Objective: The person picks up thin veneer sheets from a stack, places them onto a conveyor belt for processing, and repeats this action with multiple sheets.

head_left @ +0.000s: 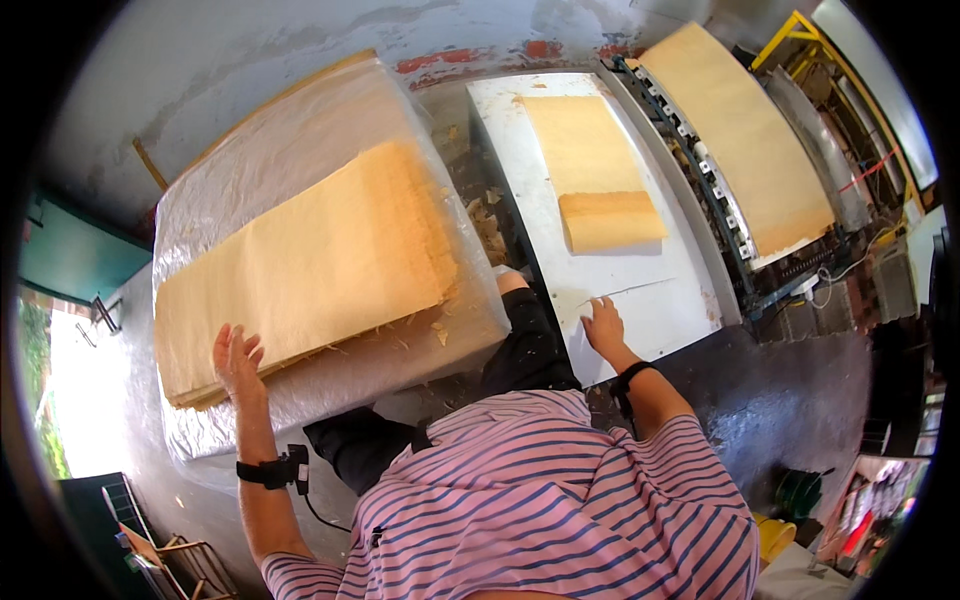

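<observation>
My left hand point(238, 362) is at the near left edge of a thick stack of tan, rough-edged sheets point(310, 265), its fingers apart. The stack lies on a large plastic-wrapped block point(270, 125). On the right, my right hand point(604, 330) is over the near part of a white tabletop point(690, 310), its fingers partly stretched out. Just beyond its fingertips runs a thin dark line; whether it is a sliver or a mark I cannot tell. Farther up the white top lies a tan sheet point(580, 140), with a curled or folded tan piece point(612, 220) at its near end.
To the right stands a machine with a row of metal fittings point(700, 160), bearing another long tan sheet point(740, 130). A yellow frame point(800, 30) rises behind it. Scraps point(485, 225) lie in the gap between block and white table. A wooden chair point(180, 560) is at lower left.
</observation>
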`<control>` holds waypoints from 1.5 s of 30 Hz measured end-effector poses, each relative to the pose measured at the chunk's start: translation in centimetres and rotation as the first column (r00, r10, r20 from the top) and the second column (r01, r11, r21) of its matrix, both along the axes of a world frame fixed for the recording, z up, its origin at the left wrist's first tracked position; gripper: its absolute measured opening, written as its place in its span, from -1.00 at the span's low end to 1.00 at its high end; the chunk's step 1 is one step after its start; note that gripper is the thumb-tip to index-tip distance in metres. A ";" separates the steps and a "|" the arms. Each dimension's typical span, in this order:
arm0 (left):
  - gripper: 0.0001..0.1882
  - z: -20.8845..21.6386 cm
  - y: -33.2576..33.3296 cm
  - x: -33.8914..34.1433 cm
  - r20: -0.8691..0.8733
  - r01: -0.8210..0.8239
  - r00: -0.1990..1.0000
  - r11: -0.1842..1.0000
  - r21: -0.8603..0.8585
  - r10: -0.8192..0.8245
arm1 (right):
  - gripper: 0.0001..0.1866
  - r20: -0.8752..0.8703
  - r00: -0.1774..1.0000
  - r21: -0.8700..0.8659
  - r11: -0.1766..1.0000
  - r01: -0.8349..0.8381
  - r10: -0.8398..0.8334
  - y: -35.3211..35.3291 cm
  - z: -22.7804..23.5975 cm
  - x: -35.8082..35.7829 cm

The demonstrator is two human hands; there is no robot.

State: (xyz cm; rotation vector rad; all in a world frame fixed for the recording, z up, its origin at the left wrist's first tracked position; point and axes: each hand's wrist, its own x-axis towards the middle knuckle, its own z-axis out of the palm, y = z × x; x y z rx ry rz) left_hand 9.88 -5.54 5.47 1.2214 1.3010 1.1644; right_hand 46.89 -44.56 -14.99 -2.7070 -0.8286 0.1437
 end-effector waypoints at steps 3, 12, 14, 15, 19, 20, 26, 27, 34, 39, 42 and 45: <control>-0.63 2.5 -2.6 4.2 -0.010 0.150 0.989 0.989 -0.005 -0.150 | -0.58 0.189 0.982 0.098 0.994 -0.041 0.021 4.4 0.6 2.0; -0.68 2.6 -7.2 7.1 -0.009 0.323 0.944 0.931 -0.171 -0.329 | -0.68 -0.097 0.975 0.328 0.918 0.223 -0.202 6.3 -1.7 5.7; -0.70 2.1 -7.3 6.9 -0.009 0.302 0.950 0.926 -0.225 -0.312 | -0.64 -0.083 0.931 0.301 0.881 0.365 -0.357 3.5 -5.0 7.1; -0.70 2.1 -7.3 6.8 -0.017 0.305 0.948 0.925 -0.229 -0.317 | -0.60 -0.061 0.872 0.281 0.830 0.482 -0.486 2.4 -6.1 7.4; -0.71 1.9 -7.4 7.8 -0.010 0.311 0.946 0.912 -0.267 -0.325 | -0.54 -0.317 0.683 0.363 0.581 0.728 -0.658 -0.8 -2.5 8.7; -0.71 2.1 -7.5 8.4 -0.010 0.322 0.941 0.907 -0.272 -0.337 | -0.49 -0.325 0.628 0.375 0.513 0.772 -0.708 -1.7 -2.2 9.1; -0.72 2.9 -8.4 11.0 0.046 0.436 0.898 0.867 -0.241 -0.439 | -0.26 -0.004 0.594 0.357 0.553 0.752 -0.805 -4.6 0.5 12.1; -0.72 3.1 -8.6 11.1 0.043 0.425 0.903 0.874 -0.236 -0.428 | -0.26 -0.009 0.604 0.361 0.561 0.745 -0.797 -4.9 1.2 12.8; -0.81 4.9 -10.1 16.1 -0.150 0.694 0.713 0.719 0.021 -0.684 | -0.84 0.350 0.932 -0.086 0.988 0.126 -0.089 -6.4 5.5 15.9; -0.64 4.7 -14.3 22.5 -0.523 0.925 0.380 0.322 0.203 -0.763 | -0.90 0.559 0.811 0.100 0.957 -0.274 0.173 -2.3 16.1 10.2; -0.55 2.8 -17.1 26.5 -0.705 0.863 0.450 0.062 0.502 -0.548 | -0.96 0.570 0.765 0.093 0.901 -0.424 0.301 -0.7 22.6 5.0; -0.53 2.8 -19.8 28.8 -0.722 0.824 0.450 -0.068 0.562 -0.525 | -0.96 0.436 0.735 0.048 0.802 -0.595 0.519 -0.9 29.7 -0.6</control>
